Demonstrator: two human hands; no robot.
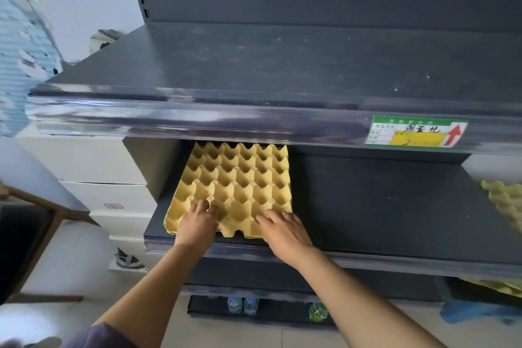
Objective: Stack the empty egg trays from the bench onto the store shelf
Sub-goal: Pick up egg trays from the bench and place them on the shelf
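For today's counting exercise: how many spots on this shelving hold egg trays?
3: a left tray on the middle shelf; a right tray at its right edge; a lower tray beneath that shelf, far right. Each may hide stacked trays.

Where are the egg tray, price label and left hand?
egg tray (240, 178): head view, centre cells.
price label (413, 138): head view, yellow patch.
left hand (197, 224): head view, back of hand.

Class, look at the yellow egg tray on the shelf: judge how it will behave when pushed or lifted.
The egg tray looks like empty moulded pulp, so probably light. Its ridged cups likely keep it fairly stiff. Lying flat on the shelf, it should slide rather than tip.
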